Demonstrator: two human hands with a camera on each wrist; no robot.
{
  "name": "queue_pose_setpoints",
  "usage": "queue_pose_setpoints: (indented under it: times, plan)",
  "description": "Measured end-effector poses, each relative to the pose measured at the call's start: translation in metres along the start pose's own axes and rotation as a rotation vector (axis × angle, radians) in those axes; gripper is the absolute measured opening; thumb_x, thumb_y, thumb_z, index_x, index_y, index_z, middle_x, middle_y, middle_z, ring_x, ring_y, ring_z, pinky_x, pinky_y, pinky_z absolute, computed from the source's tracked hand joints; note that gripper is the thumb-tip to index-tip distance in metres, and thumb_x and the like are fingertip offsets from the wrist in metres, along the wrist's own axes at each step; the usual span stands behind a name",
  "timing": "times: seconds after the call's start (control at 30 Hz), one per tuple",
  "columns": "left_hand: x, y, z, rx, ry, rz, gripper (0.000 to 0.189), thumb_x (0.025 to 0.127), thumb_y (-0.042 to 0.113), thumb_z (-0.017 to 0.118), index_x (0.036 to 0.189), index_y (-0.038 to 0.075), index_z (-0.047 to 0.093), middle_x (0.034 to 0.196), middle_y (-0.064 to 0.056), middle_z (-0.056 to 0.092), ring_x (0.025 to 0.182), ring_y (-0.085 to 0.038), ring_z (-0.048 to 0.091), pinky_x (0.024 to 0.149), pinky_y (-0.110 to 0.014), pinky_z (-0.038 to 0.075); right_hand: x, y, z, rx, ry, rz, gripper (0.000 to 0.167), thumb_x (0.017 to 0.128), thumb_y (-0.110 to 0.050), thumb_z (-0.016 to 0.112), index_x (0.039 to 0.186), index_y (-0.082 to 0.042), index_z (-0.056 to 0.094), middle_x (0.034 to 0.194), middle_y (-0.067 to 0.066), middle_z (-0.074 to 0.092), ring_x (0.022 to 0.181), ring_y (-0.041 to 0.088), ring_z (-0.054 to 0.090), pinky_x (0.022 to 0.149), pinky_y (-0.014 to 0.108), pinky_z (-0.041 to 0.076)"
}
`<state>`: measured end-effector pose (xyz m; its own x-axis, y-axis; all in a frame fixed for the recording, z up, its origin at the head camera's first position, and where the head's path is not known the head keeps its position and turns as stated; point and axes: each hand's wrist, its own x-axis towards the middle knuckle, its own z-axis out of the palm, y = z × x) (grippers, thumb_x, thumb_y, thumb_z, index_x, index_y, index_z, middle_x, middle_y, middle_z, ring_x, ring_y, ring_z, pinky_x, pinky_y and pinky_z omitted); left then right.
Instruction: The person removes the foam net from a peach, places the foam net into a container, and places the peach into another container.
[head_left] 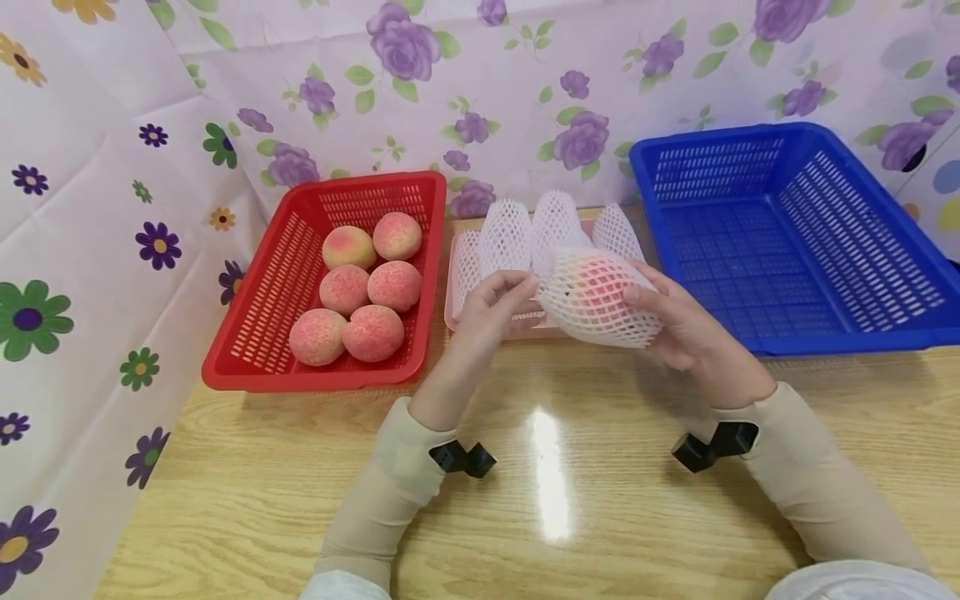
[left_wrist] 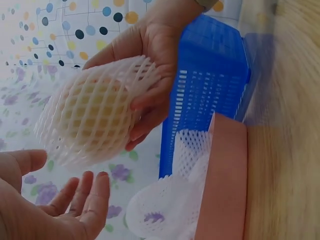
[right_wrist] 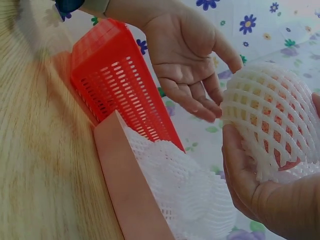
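Note:
A peach in a white foam net sleeve [head_left: 600,292] is held up over the middle of the table. My right hand [head_left: 686,325] grips it from the right, thumb across the front of the net; the same hand [left_wrist: 155,65] shows behind the netted peach [left_wrist: 95,112] in the left wrist view. Close to the sleeve's left end is my left hand [head_left: 491,308], its fingers loosely bent and holding nothing. In the right wrist view the left hand [right_wrist: 185,60] has its palm showing, fingertips near the net. Beneath, more foam net sleeves [head_left: 506,237] stand in a pink tray [head_left: 452,312].
On the left, a red basket [head_left: 217,367] contains several loose peaches [head_left: 373,333]. A blue basket [head_left: 750,267] stands on the right, its bottom bare. Flowered cloth [head_left: 405,50] hangs behind the wooden table [head_left: 570,467].

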<state>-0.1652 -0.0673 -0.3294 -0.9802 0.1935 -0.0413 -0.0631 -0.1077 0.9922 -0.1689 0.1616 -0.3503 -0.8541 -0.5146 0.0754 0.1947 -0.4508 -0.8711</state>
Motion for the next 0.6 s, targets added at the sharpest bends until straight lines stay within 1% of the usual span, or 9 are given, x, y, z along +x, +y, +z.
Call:
queue_pose_setpoints:
  times: [0.1,0.17,0.23,0.3,0.43,0.53,0.6]
  plan:
    - [0.0,0.001,-0.005,0.044,0.034,0.112,0.023,0.09,0.005,0.062,0.111,-0.005,0.059,0.1,-0.006,0.062,0.086,-0.009,0.062,0.086,-0.032,0.056,-0.001,0.002,-0.001,0.014,-0.017,-0.004,0.03,0.097,-0.014,0.051,0.127,-0.016,0.048,0.104,0.002,0.065,0.091,0.012,0.065,0.076,0.026,0.057]
    - [0.0,0.001,-0.007,0.09,0.046,0.18,0.022,0.087,0.003,0.066,0.107,-0.004,0.061,0.099,-0.006,0.063,0.088,-0.009,0.061,0.083,-0.025,0.055,-0.001,0.004,-0.002,0.015,-0.026,-0.007,0.029,0.097,-0.013,0.051,0.126,-0.015,0.048,0.103,0.002,0.065,0.09,0.013,0.066,0.076,0.027,0.058]
    - [0.0,0.001,-0.01,0.119,0.043,0.238,0.02,0.084,0.001,0.068,0.103,-0.005,0.063,0.097,-0.006,0.064,0.087,-0.009,0.061,0.08,-0.022,0.053,-0.002,0.005,-0.003,0.008,-0.033,-0.006,0.029,0.097,-0.013,0.05,0.126,-0.015,0.047,0.103,0.002,0.065,0.09,0.013,0.066,0.076,0.027,0.058]
    - [0.0,0.001,-0.011,0.134,0.023,0.291,0.019,0.082,-0.002,0.069,0.1,-0.008,0.064,0.095,-0.01,0.066,0.085,-0.009,0.062,0.08,-0.022,0.054,-0.003,0.006,-0.003,0.001,-0.039,-0.006,0.029,0.098,-0.012,0.048,0.126,-0.015,0.047,0.103,0.002,0.065,0.09,0.013,0.066,0.076,0.027,0.058]
    - [-0.001,0.002,-0.012,0.141,-0.027,0.36,0.017,0.08,-0.006,0.069,0.095,-0.012,0.065,0.093,-0.018,0.067,0.081,-0.007,0.063,0.08,-0.029,0.058,-0.004,0.006,-0.001,-0.025,-0.036,0.01,0.031,0.097,-0.012,0.049,0.128,-0.015,0.045,0.103,0.002,0.065,0.09,0.012,0.066,0.076,0.027,0.058]
    - [-0.003,0.004,-0.013,0.135,-0.072,0.401,0.016,0.079,-0.01,0.068,0.094,-0.016,0.065,0.096,-0.026,0.066,0.082,-0.006,0.064,0.08,-0.034,0.058,-0.005,0.006,0.001,-0.057,-0.022,0.025,0.034,0.097,-0.014,0.05,0.129,-0.015,0.043,0.104,0.001,0.064,0.09,0.012,0.065,0.075,0.026,0.057]
    - [-0.004,0.005,-0.014,0.129,-0.112,0.412,0.017,0.079,-0.013,0.067,0.096,-0.017,0.064,0.098,-0.03,0.064,0.085,-0.007,0.064,0.082,-0.037,0.058,-0.005,0.005,0.002,-0.076,-0.016,0.033,0.036,0.096,-0.014,0.051,0.131,-0.015,0.041,0.105,0.001,0.063,0.09,0.012,0.065,0.075,0.026,0.057]
